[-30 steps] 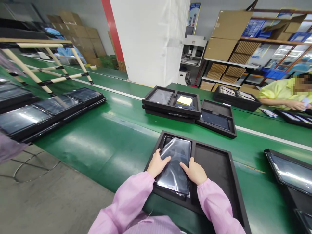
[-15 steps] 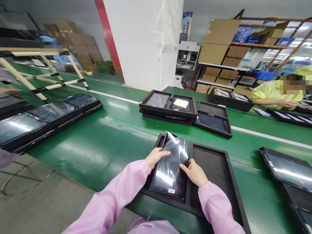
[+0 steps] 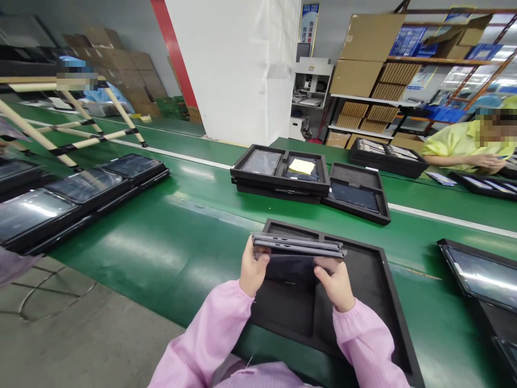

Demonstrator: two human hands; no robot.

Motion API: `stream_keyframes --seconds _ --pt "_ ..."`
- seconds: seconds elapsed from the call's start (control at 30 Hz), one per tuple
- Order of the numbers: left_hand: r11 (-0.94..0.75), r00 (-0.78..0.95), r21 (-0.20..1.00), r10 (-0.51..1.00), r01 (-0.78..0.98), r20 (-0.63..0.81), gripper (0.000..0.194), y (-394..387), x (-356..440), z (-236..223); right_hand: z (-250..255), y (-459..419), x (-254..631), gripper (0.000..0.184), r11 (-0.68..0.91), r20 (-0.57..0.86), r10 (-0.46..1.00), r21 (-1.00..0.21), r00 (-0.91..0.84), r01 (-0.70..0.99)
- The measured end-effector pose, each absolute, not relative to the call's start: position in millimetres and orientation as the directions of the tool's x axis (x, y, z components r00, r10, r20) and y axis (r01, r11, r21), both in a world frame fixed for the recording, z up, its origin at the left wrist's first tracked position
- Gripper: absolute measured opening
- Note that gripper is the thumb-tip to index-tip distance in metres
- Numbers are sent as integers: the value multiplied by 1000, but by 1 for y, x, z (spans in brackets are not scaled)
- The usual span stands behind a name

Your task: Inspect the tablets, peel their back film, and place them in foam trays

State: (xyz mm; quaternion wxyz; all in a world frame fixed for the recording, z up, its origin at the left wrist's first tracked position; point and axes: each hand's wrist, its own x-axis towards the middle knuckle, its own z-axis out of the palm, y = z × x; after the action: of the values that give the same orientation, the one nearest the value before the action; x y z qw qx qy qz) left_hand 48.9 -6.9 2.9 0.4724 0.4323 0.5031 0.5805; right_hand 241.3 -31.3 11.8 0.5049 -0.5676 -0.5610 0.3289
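My left hand and my right hand both grip a dark tablet in a clear plastic sleeve, one hand at each end. The tablet is lifted above a black foam tray with two recesses and is tipped so I see it nearly edge-on. Both recesses of that tray lie bare beneath it. Pink sleeves cover both my arms.
The tray sits on a green conveyor belt. Further black trays holding tablets lie beyond, at the left and at the right. A person in yellow works at the far right. Shelves of cardboard stand behind.
The sleeved tablet lay flat in the tray's left recess under my hands. I have lifted it out and tipped it up, so it is now held edge-on above the tray.
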Motion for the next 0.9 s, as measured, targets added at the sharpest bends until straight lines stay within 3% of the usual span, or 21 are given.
stream_keyframes --seconds 0.1,0.23,0.37,0.5,0.63,0.9 --pt "-280 -396 960 880 12 262 67 -19 60 12 24 -36 232 33 200 244 959 -944 147 262" --pt "-458 -479 888 772 36 417 62 3 76 35 31 -47 214 33 262 300 939 -940 167 217" --pt "-520 -241 848 840 -104 486 65 52 87 58 41 -59 202 52 407 419 908 -893 23 195" --pt "-445 68 857 877 -260 476 64 76 96 65 57 -67 217 86 345 282 922 -909 -265 234" --pt "-436 180 843 845 -315 504 65 74 100 62 62 -71 234 71 244 189 945 -951 -268 192" --pt "-450 220 841 825 -300 520 65 69 99 64 65 -72 233 48 259 231 957 -953 -177 157"
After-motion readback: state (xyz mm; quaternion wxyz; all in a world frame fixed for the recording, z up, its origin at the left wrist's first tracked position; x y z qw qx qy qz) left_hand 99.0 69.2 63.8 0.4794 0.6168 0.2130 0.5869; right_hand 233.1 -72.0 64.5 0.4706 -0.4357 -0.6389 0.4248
